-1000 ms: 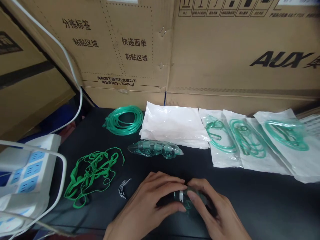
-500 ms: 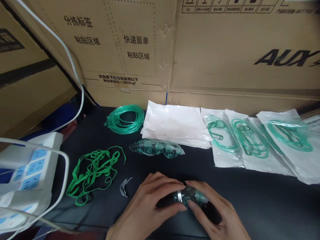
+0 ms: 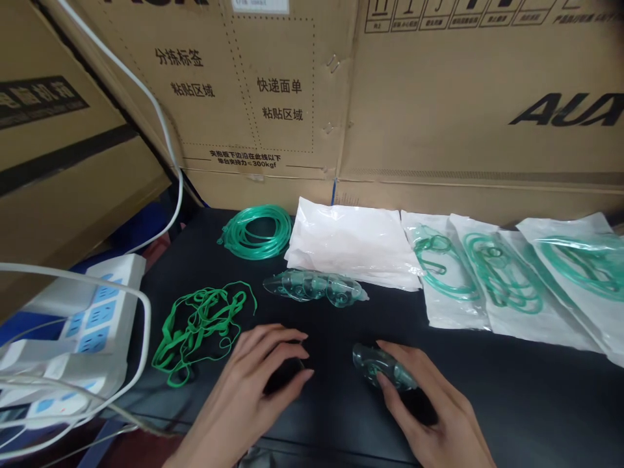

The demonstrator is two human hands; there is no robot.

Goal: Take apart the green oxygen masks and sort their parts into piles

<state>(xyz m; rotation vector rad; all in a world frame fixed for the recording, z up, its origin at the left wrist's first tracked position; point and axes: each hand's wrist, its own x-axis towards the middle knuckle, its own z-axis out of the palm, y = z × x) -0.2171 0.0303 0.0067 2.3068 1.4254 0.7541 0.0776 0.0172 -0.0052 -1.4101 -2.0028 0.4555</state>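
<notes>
My right hand (image 3: 424, 390) grips a clear green oxygen mask (image 3: 365, 359) between thumb and fingers, just above the black table. To its left, my left hand (image 3: 266, 374) is apart from the mask, its thumb and fingers curved with a gap between them and nothing visible inside. Beyond the hands lies a row of several similar masks (image 3: 312, 286), overlapping one another. Nearest to my left hand is a loose tangle of green elastic strap (image 3: 202, 328).
A coil of green tubing (image 3: 258, 232) sits at the back beside stacked white pouches (image 3: 351, 240). Rightward lie several clear-fronted pouches (image 3: 453, 312) with tubing inside. A power strip (image 3: 129, 292) with white cables is at left. Cardboard boxes (image 3: 439, 104) stand behind.
My left hand has let go of the mask and moved left. My right hand keeps the mask. The thin white wires near my left hand no longer show. The view has shifted slightly.
</notes>
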